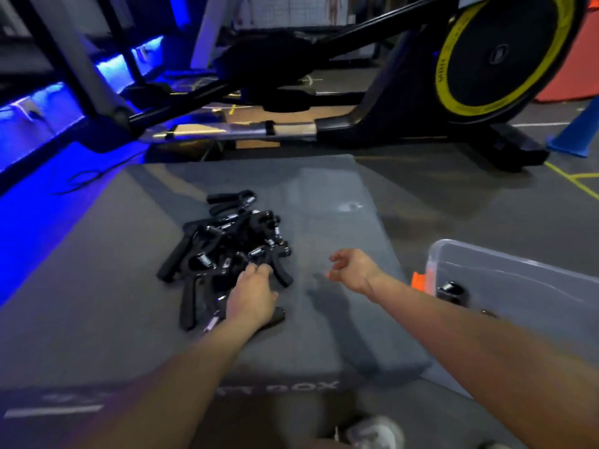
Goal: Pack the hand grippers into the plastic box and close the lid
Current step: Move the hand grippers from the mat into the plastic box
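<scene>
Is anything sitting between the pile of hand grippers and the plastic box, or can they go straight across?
Nothing visible blocks the way. Between the pile of hand grippers and the plastic box lies only bare grey mat, with the empty right hand hovering over it. The left hand is already on the pile. The box's top appears open.

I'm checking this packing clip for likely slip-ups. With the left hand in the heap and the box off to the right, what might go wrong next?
1. The hand grippers lie tangled, handles and springs interlocked; lifting one with the left hand may drag others off the grey pad.
2. The plastic box sits beside and below the pad, so a carried gripper might miss its rim.
3. The right hand hovers empty, so it steadies neither heap nor box.
</scene>
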The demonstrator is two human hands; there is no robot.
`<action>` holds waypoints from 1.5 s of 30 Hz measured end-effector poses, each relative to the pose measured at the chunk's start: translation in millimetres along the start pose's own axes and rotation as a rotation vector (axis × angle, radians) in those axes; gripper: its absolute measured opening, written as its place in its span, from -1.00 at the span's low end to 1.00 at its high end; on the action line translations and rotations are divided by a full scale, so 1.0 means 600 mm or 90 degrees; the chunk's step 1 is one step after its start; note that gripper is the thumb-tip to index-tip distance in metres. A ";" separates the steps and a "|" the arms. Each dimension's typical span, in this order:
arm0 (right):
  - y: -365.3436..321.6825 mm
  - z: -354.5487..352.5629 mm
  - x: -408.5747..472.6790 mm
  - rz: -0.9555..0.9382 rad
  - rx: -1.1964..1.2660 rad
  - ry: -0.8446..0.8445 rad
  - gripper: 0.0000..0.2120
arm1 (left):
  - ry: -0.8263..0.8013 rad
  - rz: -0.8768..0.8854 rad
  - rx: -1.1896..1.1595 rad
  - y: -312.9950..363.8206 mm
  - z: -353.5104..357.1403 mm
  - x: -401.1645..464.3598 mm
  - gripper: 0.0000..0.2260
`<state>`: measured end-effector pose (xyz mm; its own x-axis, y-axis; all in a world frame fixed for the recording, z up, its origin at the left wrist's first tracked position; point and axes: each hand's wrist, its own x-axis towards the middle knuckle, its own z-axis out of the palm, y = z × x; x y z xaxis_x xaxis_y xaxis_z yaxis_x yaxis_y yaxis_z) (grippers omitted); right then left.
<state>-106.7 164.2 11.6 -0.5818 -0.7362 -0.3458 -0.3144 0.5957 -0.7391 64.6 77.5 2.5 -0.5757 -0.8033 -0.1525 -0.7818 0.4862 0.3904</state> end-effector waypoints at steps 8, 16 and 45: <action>-0.018 0.115 0.019 -0.004 -0.017 -0.067 -0.57 | 0.034 -0.063 0.004 -0.094 0.001 -0.011 -0.59; -0.007 0.126 0.040 0.029 0.030 -0.044 -0.59 | 0.017 -0.073 0.000 -0.084 0.022 0.037 -0.64; -0.016 -0.067 -0.032 -0.055 0.258 -0.031 -0.73 | -0.109 -0.067 -0.562 0.175 -0.037 0.079 -0.87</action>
<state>-122.8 185.6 48.5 -0.5268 -0.7980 -0.2926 -0.0345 0.3641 -0.9307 -39.5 82.9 56.7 -0.5937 -0.7328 -0.3323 -0.4047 -0.0850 0.9105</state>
